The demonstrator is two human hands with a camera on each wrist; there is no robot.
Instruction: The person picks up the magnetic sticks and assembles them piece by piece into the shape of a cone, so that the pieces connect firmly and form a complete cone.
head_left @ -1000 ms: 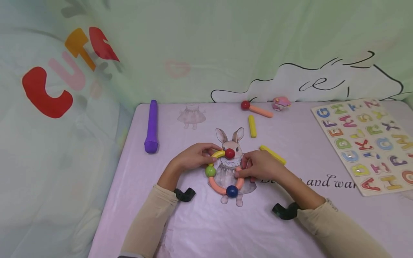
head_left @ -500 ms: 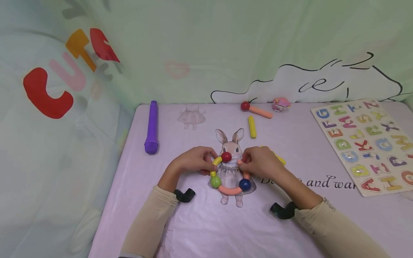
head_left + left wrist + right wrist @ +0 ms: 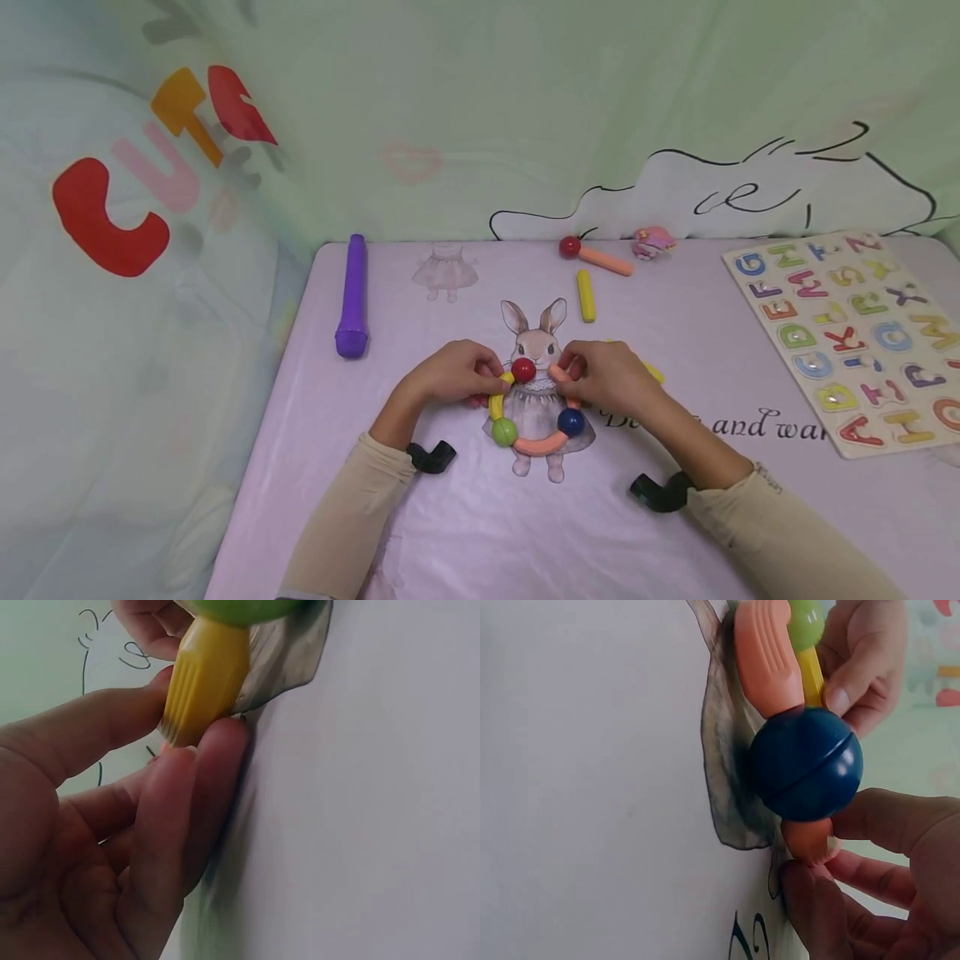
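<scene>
Between both hands, a nearly closed ring of toy rods and balls lies over the printed rabbit. My left hand pinches its curved yellow rod, which joins a red ball at the top to a green ball lower left. A curved orange rod runs along the bottom to a blue ball. Above the blue ball, my right hand pinches a second orange rod, partly covered by fingers. A small gap separates this rod's upper end from the red ball.
A purple stick lies at left. Toward the back are a yellow rod, an orange rod with red ball and a pink toy. Another yellow rod is half hidden behind the right hand. An alphabet board lies right.
The ring has turned counterclockwise: the red ball shifted left and nearer, the green ball nearer, the blue ball right and up. My right hand now pinches near the orange rod's upper end.
</scene>
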